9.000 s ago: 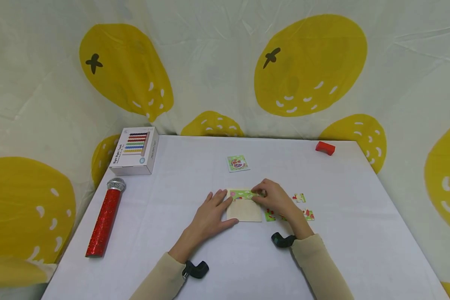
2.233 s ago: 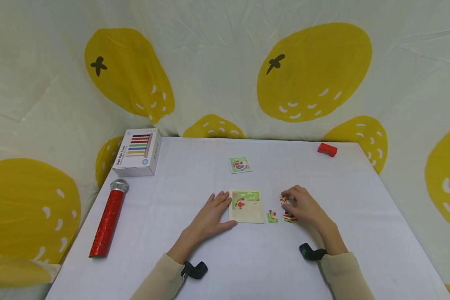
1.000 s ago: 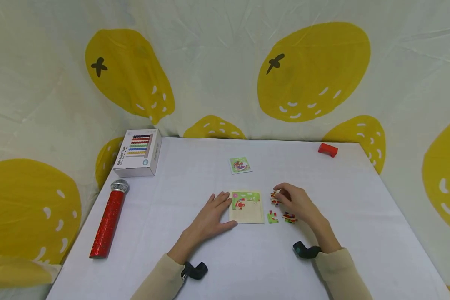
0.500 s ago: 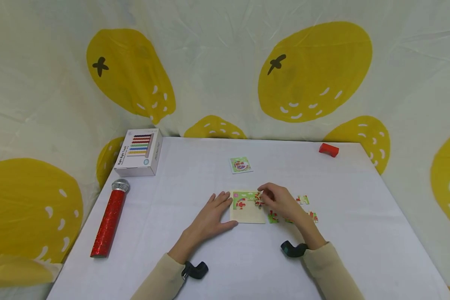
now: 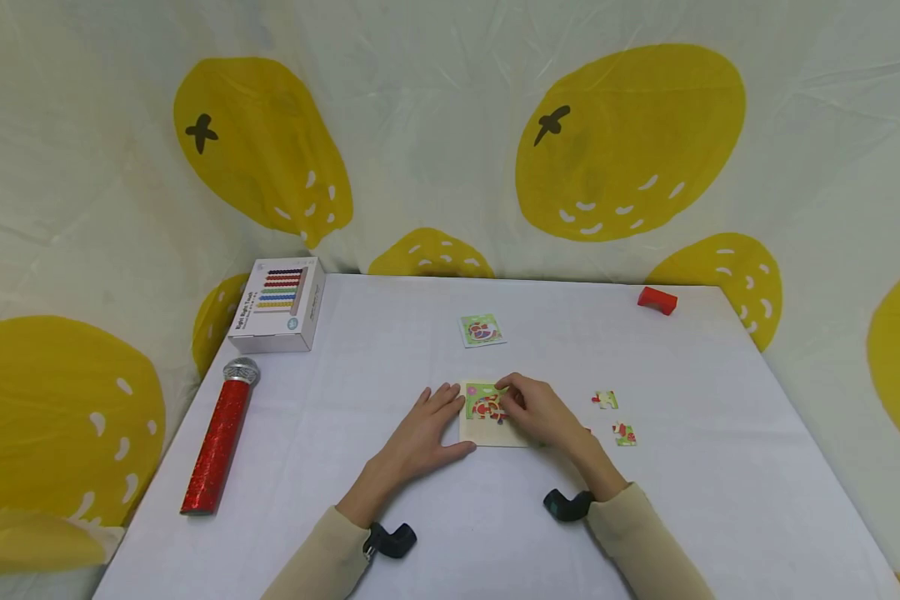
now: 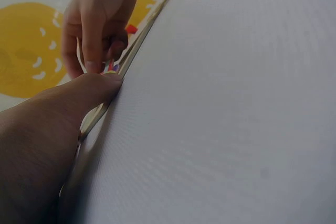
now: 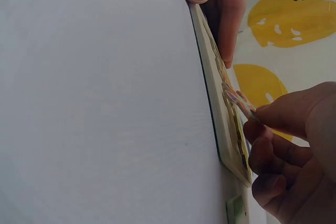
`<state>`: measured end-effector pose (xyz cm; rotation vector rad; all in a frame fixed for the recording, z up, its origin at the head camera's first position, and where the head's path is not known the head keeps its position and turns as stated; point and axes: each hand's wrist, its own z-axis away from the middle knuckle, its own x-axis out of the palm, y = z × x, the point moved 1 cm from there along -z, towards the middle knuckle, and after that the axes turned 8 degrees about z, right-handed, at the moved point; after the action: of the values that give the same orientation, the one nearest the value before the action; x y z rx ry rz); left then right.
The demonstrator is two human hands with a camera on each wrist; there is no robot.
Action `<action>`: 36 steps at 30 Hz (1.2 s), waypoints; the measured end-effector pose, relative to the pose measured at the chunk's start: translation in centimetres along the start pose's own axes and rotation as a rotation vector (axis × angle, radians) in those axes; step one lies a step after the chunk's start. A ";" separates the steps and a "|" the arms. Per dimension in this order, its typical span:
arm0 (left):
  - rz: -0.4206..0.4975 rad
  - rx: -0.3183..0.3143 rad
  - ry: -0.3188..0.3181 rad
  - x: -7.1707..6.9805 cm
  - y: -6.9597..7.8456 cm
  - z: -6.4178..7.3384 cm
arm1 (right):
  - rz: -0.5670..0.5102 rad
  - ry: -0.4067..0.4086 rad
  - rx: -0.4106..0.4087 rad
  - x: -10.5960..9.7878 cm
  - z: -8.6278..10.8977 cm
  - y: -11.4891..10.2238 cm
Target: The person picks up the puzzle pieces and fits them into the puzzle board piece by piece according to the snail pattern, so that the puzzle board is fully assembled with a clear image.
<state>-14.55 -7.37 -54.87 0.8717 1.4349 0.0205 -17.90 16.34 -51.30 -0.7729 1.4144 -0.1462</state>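
Note:
My left hand [image 5: 420,433] lies with fingers spread along the left side of a square wooden jigsaw board [image 5: 483,433], its thumb at the near edge. Green pieces line the board's top and a red-patterned piece sits at the left; the lower part is bare wood. Over the board's middle, my right hand [image 5: 546,414] pinches a jigsaw piece [image 7: 241,102] between thumb and index finger. The right wrist view has that piece tilted, its lower end at the board's surface. Loose pieces lie to the right, one green-and-red [image 5: 606,400] and one redder [image 5: 625,434]; my right hand and forearm hide others.
Beyond the board lies a small picture card [image 5: 482,331]. A white box [image 5: 273,308] and a red toy microphone [image 5: 217,450] stand and lie at the left. A red block [image 5: 657,301] sits near the far right edge of the white-covered table [image 5: 720,500].
My right hand took a red-patterned piece from the loose ones on the right and carried it left over the board. Earlier it was at the top row. My left hand has stayed at the board.

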 end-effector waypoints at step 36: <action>-0.003 0.018 0.012 -0.1 0.2 0.0 | 0.116 -0.032 -0.036 0.3 0.6 -1.0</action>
<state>-14.46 -7.31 -54.70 0.8854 1.4496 0.0103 -16.99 15.67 -51.02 -0.7179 1.4314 -0.0181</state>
